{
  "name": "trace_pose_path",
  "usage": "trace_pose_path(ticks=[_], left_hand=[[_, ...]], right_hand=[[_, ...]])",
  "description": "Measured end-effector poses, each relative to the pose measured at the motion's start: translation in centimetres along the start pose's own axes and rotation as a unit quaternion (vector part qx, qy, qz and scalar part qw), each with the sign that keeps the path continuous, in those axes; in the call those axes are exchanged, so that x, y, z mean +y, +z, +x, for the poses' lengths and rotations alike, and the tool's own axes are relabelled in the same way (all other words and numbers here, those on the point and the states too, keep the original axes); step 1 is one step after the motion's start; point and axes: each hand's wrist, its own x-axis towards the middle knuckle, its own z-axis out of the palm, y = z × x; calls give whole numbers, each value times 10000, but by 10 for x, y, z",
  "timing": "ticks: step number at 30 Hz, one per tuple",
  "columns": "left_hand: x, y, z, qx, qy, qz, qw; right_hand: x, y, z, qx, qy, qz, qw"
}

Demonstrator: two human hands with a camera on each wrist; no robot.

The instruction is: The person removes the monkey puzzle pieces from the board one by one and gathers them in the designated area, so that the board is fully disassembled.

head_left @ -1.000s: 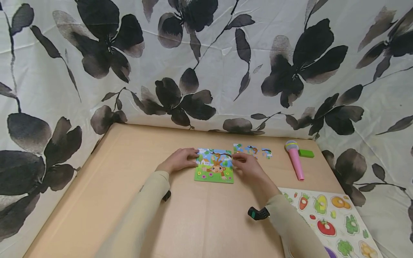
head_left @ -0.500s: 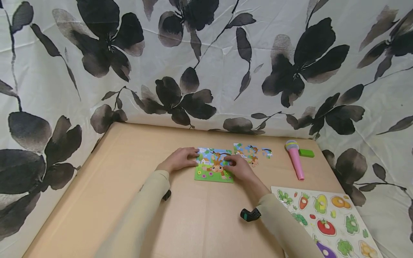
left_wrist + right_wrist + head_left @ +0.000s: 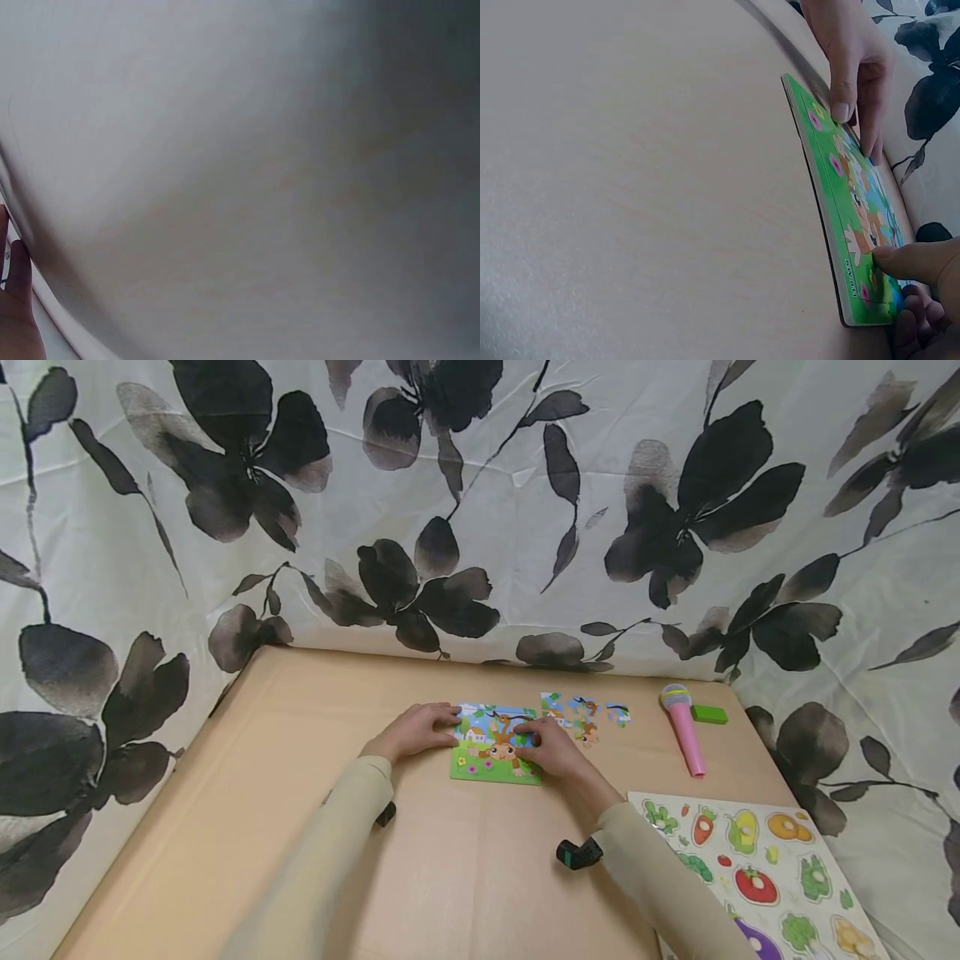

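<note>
A monkey jigsaw puzzle (image 3: 495,768) lies flat on the table, its green lower edge towards me. My left hand (image 3: 418,732) rests at its left edge, thumb and fairly straight fingers against the side. My right hand (image 3: 558,750) is over the right part of the picture, holding a puzzle piece between thumb and index finger down at the board; the hand largely hides the piece. In the right wrist view the right thumb (image 3: 911,259) touches the picture, and the other fingers curl by the right edge. The left wrist view catches only some fingers (image 3: 19,292) at its left border.
Several loose puzzle pieces (image 3: 585,706) lie behind the right hand. Further right are a pink toy microphone (image 3: 684,735) and a green block (image 3: 708,715). A white board with vegetable pictures (image 3: 783,852) lies at front right. A floral cloth (image 3: 525,527) hangs behind the table.
My right hand has moved left from the puzzle's right edge onto its picture, uncovering some loose pieces and more of the vegetable board. The left hand has kept its place.
</note>
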Motion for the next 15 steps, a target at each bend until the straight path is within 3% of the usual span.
trace_pose_path(ticks=[5, 15], left_hand=[[2, -1, -2, 1, 55, -25, 10000], [2, 0, -2, 95, 168, -17, 9998]], right_hand=[[1, 0, 2, -41, -252, 77, 9996], [-4, 2, 1, 116, 149, 276, 9994]])
